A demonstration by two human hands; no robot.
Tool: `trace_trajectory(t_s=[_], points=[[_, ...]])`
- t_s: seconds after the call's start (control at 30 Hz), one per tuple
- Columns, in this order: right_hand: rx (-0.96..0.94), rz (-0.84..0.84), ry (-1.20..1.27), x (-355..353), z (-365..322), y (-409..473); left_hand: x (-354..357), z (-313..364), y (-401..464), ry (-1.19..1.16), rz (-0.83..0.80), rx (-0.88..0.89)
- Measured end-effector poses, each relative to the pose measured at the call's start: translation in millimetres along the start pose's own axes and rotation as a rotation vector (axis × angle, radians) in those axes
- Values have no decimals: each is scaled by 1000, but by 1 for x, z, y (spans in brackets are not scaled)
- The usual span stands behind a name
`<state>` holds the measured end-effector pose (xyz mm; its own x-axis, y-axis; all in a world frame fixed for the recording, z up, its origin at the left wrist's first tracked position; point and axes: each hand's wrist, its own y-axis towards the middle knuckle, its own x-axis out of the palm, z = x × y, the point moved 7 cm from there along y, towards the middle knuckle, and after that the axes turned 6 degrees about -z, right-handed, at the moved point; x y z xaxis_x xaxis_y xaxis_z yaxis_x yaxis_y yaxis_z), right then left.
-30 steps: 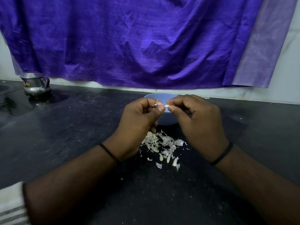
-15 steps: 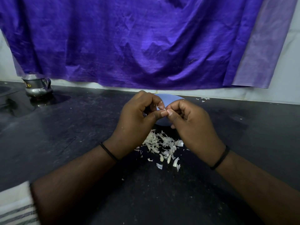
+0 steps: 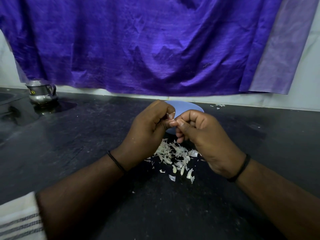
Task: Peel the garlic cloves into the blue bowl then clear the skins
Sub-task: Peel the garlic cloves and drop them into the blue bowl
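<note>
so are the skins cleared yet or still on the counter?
Still on the counter: the garlic skins lie scattered, near side of the blue bowl.

Left hand (image 3: 147, 130) and right hand (image 3: 206, 137) meet, fingers curled, thumbs touching.

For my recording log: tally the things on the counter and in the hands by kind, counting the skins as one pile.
Bowl: 1
Steel jug: 1
Skin pile: 1
Clove, pinched between left hand and right hand: 1
Total: 4
</note>
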<state>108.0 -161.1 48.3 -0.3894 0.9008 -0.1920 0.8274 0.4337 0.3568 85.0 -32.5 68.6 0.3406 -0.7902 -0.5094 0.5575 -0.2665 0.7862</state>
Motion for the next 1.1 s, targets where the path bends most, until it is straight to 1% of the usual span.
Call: trace_trajectory(t_s=[0.23, 0.47, 0.57, 0.67, 0.73, 0.97, 1.03, 1.1], points=[[111, 56, 272, 6, 9, -4, -5, 2, -4, -56, 124, -71], [127, 111, 374, -2, 10, -4, -2, -2, -4, -92, 132, -124], [136, 131, 364, -6, 11, -4, -4, -3, -5, -65, 146, -128], [129, 186, 333, -13, 12, -2, -4, -5, -7, -77, 154, -158], [123, 200, 318, -16, 12, -2, -4, -6, -8, -118, 163, -197], [130, 170, 300, -15, 15, -3, 0, -10, -10, -323, 164, -342], [105, 172, 229, -16, 13, -3, 2, -11, -11, -369, 157, -385], [31, 193, 68, -19, 6, -4, 3, -12, -12, -398, 158, -419]])
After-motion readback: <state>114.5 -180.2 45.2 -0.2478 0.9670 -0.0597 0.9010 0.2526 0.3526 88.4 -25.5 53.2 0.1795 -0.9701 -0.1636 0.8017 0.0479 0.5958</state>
